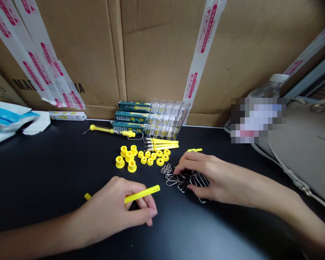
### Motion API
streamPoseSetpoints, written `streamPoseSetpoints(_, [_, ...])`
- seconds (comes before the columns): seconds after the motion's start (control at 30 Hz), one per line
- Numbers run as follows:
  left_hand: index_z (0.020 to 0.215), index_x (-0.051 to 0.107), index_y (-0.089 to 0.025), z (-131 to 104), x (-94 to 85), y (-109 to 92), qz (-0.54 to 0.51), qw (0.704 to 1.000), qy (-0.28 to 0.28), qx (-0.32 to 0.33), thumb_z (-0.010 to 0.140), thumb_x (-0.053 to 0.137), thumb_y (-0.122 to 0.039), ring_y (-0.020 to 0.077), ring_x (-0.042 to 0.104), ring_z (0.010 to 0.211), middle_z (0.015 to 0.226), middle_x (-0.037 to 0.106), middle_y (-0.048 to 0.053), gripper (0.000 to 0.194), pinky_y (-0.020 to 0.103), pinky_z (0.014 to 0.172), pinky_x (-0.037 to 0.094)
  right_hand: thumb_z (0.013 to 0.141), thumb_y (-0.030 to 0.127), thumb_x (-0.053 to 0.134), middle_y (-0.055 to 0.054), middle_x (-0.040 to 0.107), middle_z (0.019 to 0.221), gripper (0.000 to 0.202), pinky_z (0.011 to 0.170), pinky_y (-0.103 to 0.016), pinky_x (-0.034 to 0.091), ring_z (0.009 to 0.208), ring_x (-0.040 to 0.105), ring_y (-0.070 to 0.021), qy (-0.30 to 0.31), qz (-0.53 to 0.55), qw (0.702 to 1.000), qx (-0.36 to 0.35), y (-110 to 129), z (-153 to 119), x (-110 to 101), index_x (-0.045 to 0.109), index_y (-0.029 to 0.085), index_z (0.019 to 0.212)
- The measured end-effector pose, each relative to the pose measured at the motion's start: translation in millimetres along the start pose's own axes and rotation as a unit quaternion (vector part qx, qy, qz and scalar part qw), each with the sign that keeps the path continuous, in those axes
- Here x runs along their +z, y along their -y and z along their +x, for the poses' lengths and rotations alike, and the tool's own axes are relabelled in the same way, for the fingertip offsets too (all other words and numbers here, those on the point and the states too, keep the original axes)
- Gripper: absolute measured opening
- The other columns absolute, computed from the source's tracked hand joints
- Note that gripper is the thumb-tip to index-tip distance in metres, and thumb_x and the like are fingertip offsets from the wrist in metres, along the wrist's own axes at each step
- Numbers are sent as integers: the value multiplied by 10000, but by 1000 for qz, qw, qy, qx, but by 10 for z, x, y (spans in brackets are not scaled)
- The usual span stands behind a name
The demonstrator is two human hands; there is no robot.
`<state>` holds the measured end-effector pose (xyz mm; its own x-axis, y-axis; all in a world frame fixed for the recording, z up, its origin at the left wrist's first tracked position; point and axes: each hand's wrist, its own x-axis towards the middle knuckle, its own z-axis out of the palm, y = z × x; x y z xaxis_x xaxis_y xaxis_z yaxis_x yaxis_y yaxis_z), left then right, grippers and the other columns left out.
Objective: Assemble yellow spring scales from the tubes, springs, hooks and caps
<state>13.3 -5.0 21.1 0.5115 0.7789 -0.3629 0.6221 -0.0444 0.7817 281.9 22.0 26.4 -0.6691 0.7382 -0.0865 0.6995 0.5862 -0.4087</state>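
Note:
My left hand [113, 206] is closed around a slim yellow plastic rod [143, 194], which sticks out past the fingers at both ends. Over a pile of bent metal wire hooks [182, 180], my right hand [203, 171] reaches down with thumb and forefinger apart, touching the pile. Small coil springs [166, 168] lie just left of those fingertips. Between the hands and the boxes are flanged yellow caps [120, 162], smaller yellow rings [151, 159] and several yellow rods with metal springs [165, 145]. A yellow piece [195, 150] lies behind my right hand.
An assembled spring scale [108, 130] lies before stacked green boxes [131, 116]. Clear tubes [168, 119] lean against the stack. A large taped carton [157, 54] walls off the back. Plastic packaging [11, 117] lies left; a bottle [271, 86] and grey bag [303, 144] stand right.

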Motion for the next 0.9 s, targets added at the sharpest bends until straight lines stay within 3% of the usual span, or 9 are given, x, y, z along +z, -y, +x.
streamPoseSetpoints(0.17, [720, 729, -203, 7, 12, 6, 1, 1000, -3, 8, 805, 657, -257, 107, 640, 610, 682, 763, -66, 123, 187, 572, 415, 882, 234, 672, -40, 584, 1112, 193, 909, -349, 478, 1028, 597, -204, -12, -21, 1000, 4, 17, 1, 5, 651, 233, 1074])
streamPoseSetpoints(0.3, [720, 729, -206, 8, 20, 19, 4, 1000, -8, 11, 800, 654, -246, 102, 632, 599, 675, 762, -71, 116, 183, 560, 407, 897, 298, 686, -54, 576, 1143, 194, 925, -374, 479, 1036, 597, -214, -22, -34, 999, -1, 11, -6, -1, 659, 235, 1078])
streamPoseSetpoints(0.77, [724, 726, -208, 17, 16, 30, -2, 1000, -5, 10, 810, 658, -290, 109, 634, 610, 676, 762, -64, 137, 189, 571, 412, 857, 124, 629, -48, 614, 1060, 131, 926, -407, 466, 986, 591, -214, -34, -55, 998, -14, 64, 8, -8, 671, 211, 945])
streamPoseSetpoints(0.9, [729, 726, -209, 18, 13, 24, 1, 1000, -4, 5, 812, 660, -296, 108, 635, 609, 674, 761, -64, 137, 189, 565, 405, 842, 99, 610, -54, 612, 1081, 192, 929, -407, 463, 1006, 583, -220, -24, -45, 999, -18, 71, -10, -16, 664, 213, 987])
